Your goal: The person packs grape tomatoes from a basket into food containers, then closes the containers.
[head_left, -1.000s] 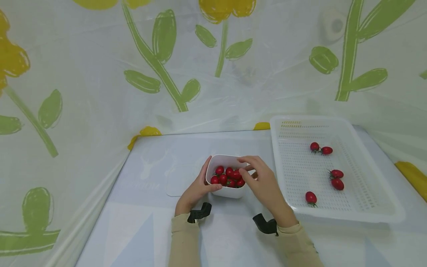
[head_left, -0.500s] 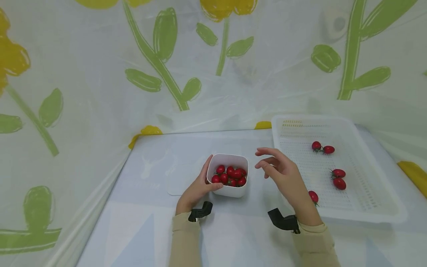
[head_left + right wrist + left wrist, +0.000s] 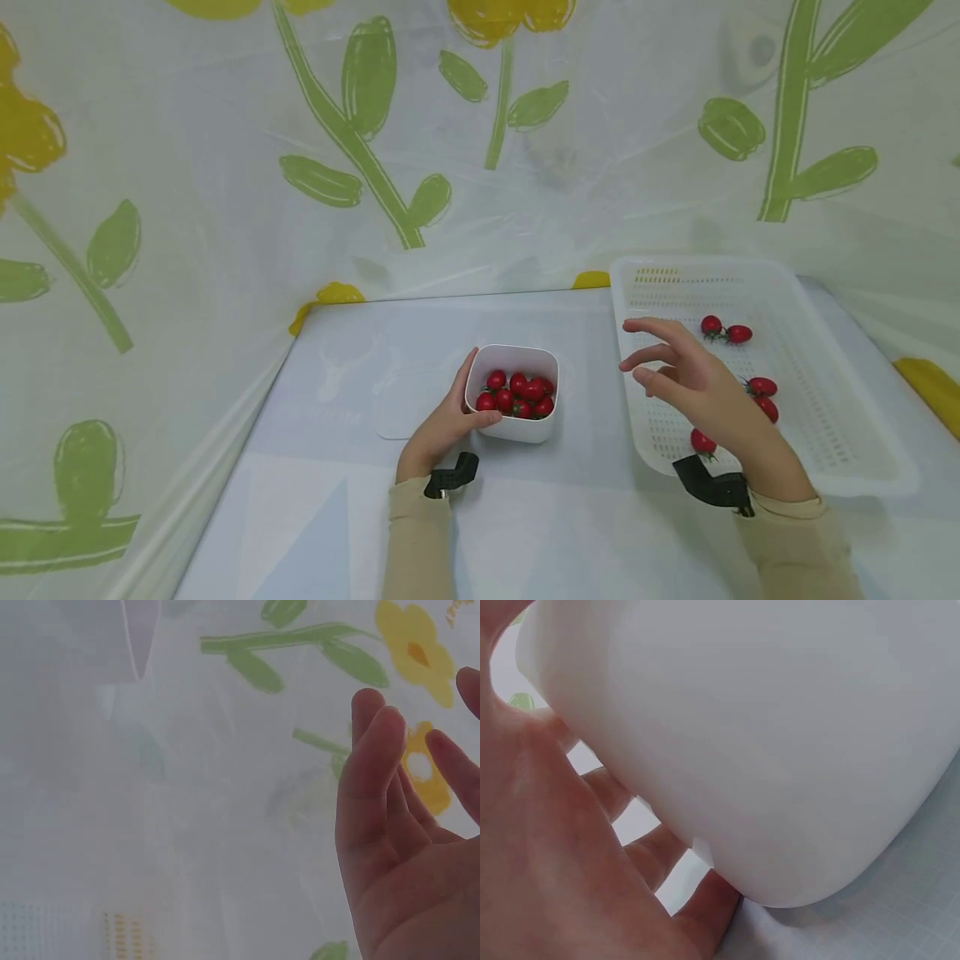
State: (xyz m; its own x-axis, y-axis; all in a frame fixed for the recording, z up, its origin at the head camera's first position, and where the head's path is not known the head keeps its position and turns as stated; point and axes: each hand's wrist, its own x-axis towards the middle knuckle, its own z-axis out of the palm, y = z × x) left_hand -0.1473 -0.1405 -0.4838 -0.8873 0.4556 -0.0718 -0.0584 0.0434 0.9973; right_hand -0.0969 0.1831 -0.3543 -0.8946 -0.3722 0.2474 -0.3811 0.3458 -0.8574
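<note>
My left hand holds a small white square container by its left side, thumb over the near rim and fingers along the outer wall. Several red cherry tomatoes lie inside it. In the left wrist view the container's smooth wall fills most of the picture, with fingers against it. My right hand hovers over the left part of a white perforated basket, fingers loosely bent and apart, holding nothing. A tomato shows just below that hand, which partly covers another tomato.
A pair of tomatoes lies toward the back of the basket, and one more tomato sits right of the hand. The pale table meets a hanging flower-printed sheet along its back edge.
My right hand has moved away from the container, rightward to over the basket, with nothing in it. The left hand and the container have stayed in place.
</note>
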